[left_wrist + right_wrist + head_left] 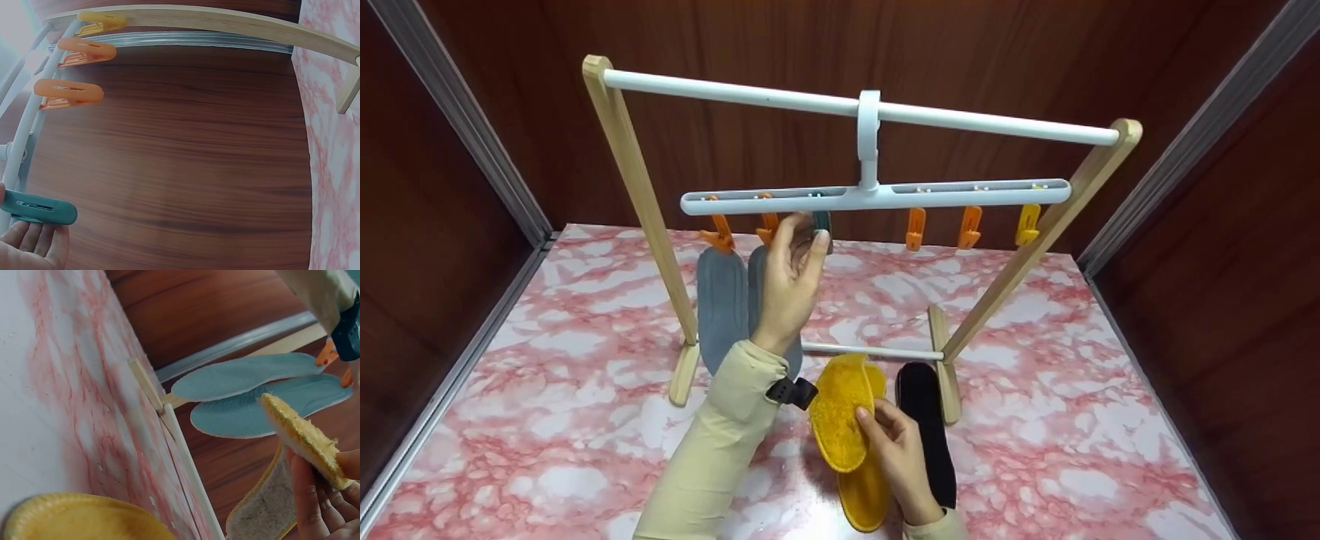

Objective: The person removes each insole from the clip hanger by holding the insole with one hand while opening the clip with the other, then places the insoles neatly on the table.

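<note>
In the head view my left hand (793, 289) is raised to the white hanger (810, 201). It pinches a dark green clip (42, 208) between thumb and fingers, seen best in the left wrist view. Lower down, my right hand (901, 454) holds a fuzzy yellow insole (840, 412) by its edge, thumb on the near face. Another yellow insole (864, 499) shows partly behind and below the held one. Two grey-blue insoles (242, 377) hang from orange clips (718, 236) at the hanger's left end. A black insole (926, 435) lies right of my right hand.
The hanger hooks over the white rod of a wooden-sided rack (634, 172). Two orange clips (915, 229) and a yellow clip (1027, 223) hang on its right half. Beneath is a red-and-white marbled surface (1072, 450), with brown wood-grain panels (1222, 247) around it.
</note>
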Action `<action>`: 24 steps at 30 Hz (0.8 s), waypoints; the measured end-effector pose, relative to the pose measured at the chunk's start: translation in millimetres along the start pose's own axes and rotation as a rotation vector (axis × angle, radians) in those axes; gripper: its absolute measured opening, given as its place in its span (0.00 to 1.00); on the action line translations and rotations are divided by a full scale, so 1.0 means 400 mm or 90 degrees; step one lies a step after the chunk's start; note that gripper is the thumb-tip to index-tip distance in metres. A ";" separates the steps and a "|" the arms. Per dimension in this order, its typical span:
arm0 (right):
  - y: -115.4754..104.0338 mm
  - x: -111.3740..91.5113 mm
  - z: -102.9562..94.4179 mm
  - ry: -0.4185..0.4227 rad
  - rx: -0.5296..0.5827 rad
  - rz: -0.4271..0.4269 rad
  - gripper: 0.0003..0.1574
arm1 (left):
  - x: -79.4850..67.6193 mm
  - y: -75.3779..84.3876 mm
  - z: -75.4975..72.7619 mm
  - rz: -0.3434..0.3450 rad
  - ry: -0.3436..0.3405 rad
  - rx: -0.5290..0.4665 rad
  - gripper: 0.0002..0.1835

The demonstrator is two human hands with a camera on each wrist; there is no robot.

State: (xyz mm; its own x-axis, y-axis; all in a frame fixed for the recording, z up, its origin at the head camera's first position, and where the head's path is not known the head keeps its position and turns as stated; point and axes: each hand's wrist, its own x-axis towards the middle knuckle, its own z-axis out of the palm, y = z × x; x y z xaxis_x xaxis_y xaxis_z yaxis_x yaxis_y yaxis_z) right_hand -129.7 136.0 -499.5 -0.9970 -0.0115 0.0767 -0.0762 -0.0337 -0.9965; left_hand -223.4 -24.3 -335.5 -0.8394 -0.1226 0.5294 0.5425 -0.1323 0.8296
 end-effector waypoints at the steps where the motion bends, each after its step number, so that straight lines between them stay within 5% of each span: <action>1: 0.001 -0.003 -0.002 0.001 -0.001 0.003 0.17 | 0.000 -0.001 -0.001 0.000 -0.001 -0.002 0.19; 24: 0.015 -0.031 -0.042 0.058 0.008 0.073 0.18 | -0.018 -0.008 -0.004 0.026 0.013 0.035 0.23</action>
State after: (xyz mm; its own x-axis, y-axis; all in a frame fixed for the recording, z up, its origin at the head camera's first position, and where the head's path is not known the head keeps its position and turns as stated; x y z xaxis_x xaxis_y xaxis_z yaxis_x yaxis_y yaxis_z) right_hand -117.9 152.8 -507.0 -0.9963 0.0743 -0.0422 0.0386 -0.0495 -0.9980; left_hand -219.0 -24.5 -342.3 -0.8159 -0.1462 0.5594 0.5729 -0.0728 0.8164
